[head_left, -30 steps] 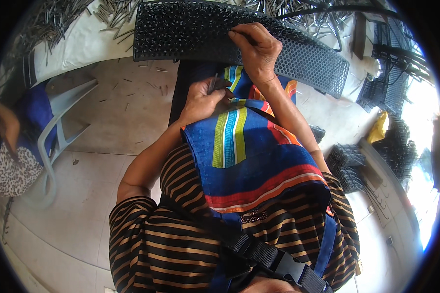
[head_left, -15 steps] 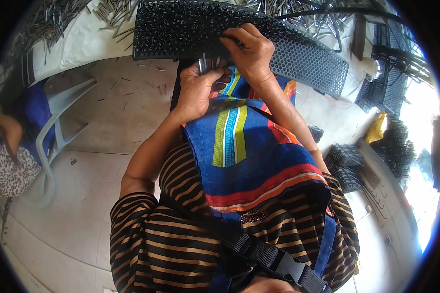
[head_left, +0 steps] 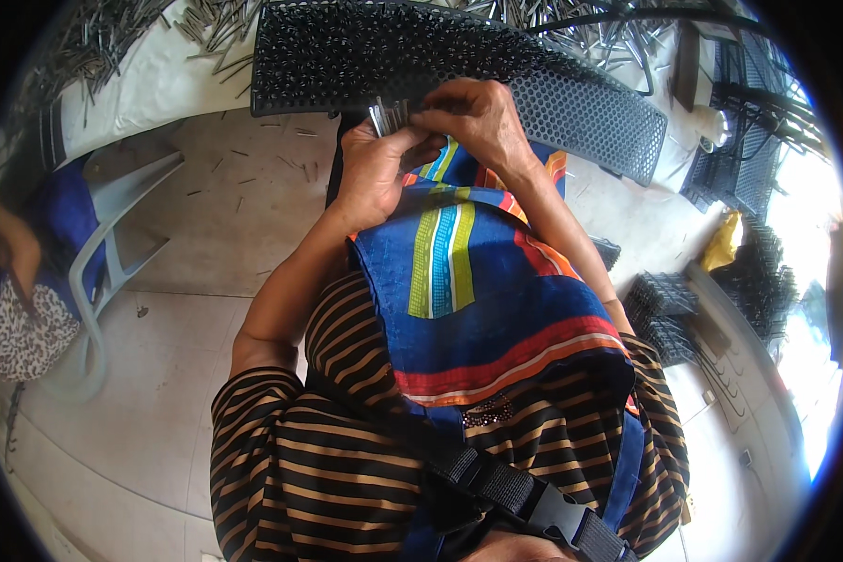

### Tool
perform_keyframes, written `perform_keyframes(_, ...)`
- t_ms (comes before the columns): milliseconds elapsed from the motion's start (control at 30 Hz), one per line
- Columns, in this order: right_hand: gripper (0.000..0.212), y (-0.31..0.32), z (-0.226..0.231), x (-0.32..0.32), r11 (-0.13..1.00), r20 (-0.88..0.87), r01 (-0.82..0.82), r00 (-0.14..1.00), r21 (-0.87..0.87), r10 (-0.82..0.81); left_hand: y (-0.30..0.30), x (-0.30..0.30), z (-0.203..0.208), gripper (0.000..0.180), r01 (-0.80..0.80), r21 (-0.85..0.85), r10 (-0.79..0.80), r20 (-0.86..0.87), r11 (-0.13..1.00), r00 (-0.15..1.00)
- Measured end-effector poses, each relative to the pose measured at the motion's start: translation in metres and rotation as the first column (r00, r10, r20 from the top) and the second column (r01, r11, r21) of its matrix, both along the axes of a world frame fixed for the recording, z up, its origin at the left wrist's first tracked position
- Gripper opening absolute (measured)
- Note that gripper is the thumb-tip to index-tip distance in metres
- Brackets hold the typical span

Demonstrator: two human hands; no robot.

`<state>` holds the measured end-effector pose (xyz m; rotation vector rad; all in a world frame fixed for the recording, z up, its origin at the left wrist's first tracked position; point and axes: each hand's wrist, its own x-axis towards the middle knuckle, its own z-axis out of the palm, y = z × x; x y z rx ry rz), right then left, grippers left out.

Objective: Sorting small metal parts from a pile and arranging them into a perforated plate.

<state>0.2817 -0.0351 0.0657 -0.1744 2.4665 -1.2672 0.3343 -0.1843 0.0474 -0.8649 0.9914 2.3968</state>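
Observation:
A bundle of thin silvery metal rods stands upright in my left hand, whose fingers are wrapped round it. Close on its right, my right hand has thumb and fingers drawn together beside the rod tops. Whatever it pinches is too small to make out. Just beyond both hands lies a long dark perforated panel, tilted down to the right. Dark small pieces fill its left and middle holes, while the holes toward its right end show bare. A blue striped cloth covers my lap.
Loose metal rods lie heaped on the white-covered table beyond the panel. At left, another person's arm shows beside a pale plastic chair. Dark wire racks and a yellow cloth are on the right.
My right hand has come down and slightly right, off the panel's surface, to the rods in my left hand. My left hand stays nearly in place, with more rod tops showing.

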Motion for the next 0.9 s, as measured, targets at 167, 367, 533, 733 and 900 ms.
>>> perform_keyframes(167, 0.015, 0.003, -0.009, 0.008, 0.927, 0.261, 0.226, 0.954, -0.3, -0.148, 0.002, -0.001, 0.005, 0.013, 0.082, -0.016, -0.082, -0.002, 0.997, 0.997)
perform_keyframes(367, 0.009, 0.003, -0.009, 0.007, 0.803, 0.077, 0.437, 0.892, -0.406, -0.446, 0.001, -0.003, -0.001, 0.016, 0.067, 0.018, -0.068, 0.047, 0.998, 0.997)
perform_keyframes(533, 0.012, 0.01, -0.021, -0.007, 0.93, -0.47, 0.239, 0.811, -0.278, -0.348, 0.003, -0.004, 0.0, 0.015, 0.125, -0.069, -0.124, 0.024, 0.99, 0.992)
perform_keyframes(733, 0.013, 0.011, -0.021, -0.007, 0.966, -0.589, 0.183, 0.767, -0.183, -0.257, 0.006, -0.006, 0.01, 0.016, 0.111, -0.051, -0.11, 0.035, 0.992, 0.993)
perform_keyframes(900, 0.014, 0.013, -0.026, -0.006, 0.973, -0.615, 0.176, 0.755, -0.146, -0.229, 0.008, -0.007, 0.008, 0.015, 0.092, -0.046, -0.092, 0.004, 0.995, 0.996)
